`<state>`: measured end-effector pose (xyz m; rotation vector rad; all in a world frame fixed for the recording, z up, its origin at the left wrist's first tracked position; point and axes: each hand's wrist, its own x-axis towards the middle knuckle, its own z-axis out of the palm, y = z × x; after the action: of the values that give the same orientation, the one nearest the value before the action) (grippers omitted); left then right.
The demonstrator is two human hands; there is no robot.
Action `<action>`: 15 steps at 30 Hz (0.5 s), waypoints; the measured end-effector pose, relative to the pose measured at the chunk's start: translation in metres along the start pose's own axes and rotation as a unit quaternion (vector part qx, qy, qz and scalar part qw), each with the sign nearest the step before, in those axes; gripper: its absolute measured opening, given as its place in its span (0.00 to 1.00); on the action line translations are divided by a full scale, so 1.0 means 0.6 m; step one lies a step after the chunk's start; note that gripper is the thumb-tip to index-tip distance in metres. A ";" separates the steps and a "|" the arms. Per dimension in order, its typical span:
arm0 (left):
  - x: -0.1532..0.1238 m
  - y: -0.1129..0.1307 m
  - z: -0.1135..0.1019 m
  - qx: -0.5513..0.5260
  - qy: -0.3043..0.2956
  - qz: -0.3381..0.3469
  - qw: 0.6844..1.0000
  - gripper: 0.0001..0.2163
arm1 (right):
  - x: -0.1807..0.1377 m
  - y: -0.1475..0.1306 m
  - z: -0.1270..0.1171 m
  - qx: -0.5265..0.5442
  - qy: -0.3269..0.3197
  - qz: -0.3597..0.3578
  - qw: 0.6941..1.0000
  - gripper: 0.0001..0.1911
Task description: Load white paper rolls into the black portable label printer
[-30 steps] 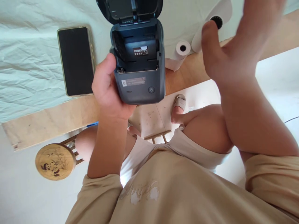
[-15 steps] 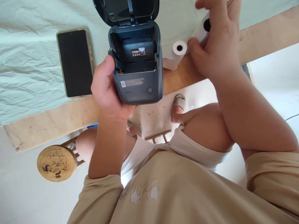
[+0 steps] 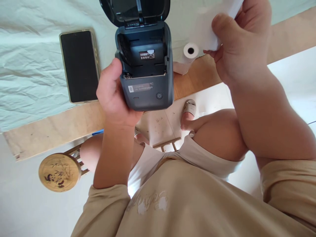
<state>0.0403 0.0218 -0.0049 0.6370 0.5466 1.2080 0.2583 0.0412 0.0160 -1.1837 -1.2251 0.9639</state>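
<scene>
My left hand (image 3: 112, 95) is closed around the left side of a dark blue-grey label printer (image 3: 148, 93). Its black lid (image 3: 138, 13) stands raised, and the paper bay inside holds no roll. At the upper right my right hand (image 3: 243, 49) grips a white paper roll (image 3: 209, 31), thumb on top; the roll is smeared by motion and partly hidden by the fingers. Between the printer and that hand, a smaller white paper roll (image 3: 191, 51) stands at the table edge, its dark core facing up and a loose paper end reaching towards the printer.
A smartphone (image 3: 79, 65) in a clear case lies left of the printer on the pale green cloth (image 3: 29, 65). The wooden table edge (image 3: 59, 121) runs across in front of my legs. A round wooden stool (image 3: 60, 172) with a panda picture stands at lower left.
My right hand has closed on the larger paper roll, lifted it off the table and turned it, shifting to the right. The printer in my left hand has hardly moved.
</scene>
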 end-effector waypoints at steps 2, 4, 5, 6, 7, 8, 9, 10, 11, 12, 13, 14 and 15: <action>-0.001 0.000 0.002 0.000 -0.004 0.002 1.000 0.16 | 0.005 0.001 -0.001 0.024 0.016 0.011 1.000 0.13; -0.001 0.001 0.005 0.003 0.003 0.006 1.000 0.17 | 0.011 0.003 -0.002 0.076 0.046 0.061 0.994 0.16; -0.002 0.001 0.006 0.008 0.007 0.005 1.000 0.18 | 0.014 0.005 -0.003 0.104 0.060 0.089 0.989 0.17; -0.002 0.001 0.006 0.016 0.012 0.002 1.000 0.19 | 0.017 0.007 -0.004 0.125 0.069 0.116 0.983 0.16; -0.001 0.001 0.006 0.023 0.017 0.000 1.000 0.20 | 0.018 0.008 -0.005 0.138 0.077 0.132 0.979 0.14; -0.001 0.001 0.005 0.028 0.018 0.000 0.999 0.20 | 0.018 0.009 -0.005 0.139 0.078 0.134 0.978 0.12; 0.000 0.001 0.005 0.030 0.016 0.000 0.999 0.20 | 0.016 0.010 -0.005 0.134 0.073 0.121 0.981 0.11; 0.000 0.002 0.004 0.030 0.015 0.002 0.999 0.19 | 0.014 0.009 -0.004 0.125 0.064 0.105 0.985 0.10; 0.001 0.002 0.004 0.026 0.014 0.004 1.000 0.18 | 0.011 0.008 -0.003 0.116 0.051 0.090 0.988 0.10; 0.001 0.002 0.004 0.023 0.011 0.004 1.000 0.17 | 0.009 0.007 -0.002 0.111 0.039 0.077 0.990 0.11; 0.001 0.002 0.005 0.020 0.009 0.002 1.000 0.17 | 0.007 0.005 -0.001 0.109 0.029 0.069 0.991 0.10; 0.001 0.003 0.006 0.019 0.008 0.000 1.000 0.17 | 0.006 0.004 -0.001 0.107 0.022 0.067 0.992 0.11; 0.000 0.003 0.008 0.021 0.012 -0.004 1.000 0.19 | 0.007 0.004 -0.001 0.108 0.024 0.073 0.991 0.12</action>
<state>0.0426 0.0217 -0.0003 0.6570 0.5951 1.2000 0.2596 0.0455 0.0143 -1.1281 -0.9798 1.1394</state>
